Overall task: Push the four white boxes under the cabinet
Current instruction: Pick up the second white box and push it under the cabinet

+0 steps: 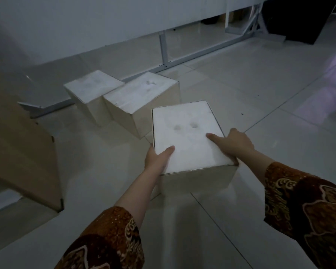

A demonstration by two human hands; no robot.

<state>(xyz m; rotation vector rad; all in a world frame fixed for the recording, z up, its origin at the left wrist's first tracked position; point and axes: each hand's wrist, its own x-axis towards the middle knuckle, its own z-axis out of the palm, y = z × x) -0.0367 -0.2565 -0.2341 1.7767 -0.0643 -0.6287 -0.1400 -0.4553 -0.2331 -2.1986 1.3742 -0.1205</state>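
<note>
Dimly lit: both hands grip smudged white box.

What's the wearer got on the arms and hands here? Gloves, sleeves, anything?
No gloves: the left hand and right hand are bare, with no rings or watch visible. Both arms wear loose sleeves of dark brown fabric with an orange and cream batik-style pattern, ending partway down the forearms.

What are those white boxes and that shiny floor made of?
The box under the hands looks like matte white cardboard: folded edges, a lid seam and dented spots on top. The two boxes behind look alike. The floor seems to be glossy ceramic tile: grout lines, reflections.
</note>
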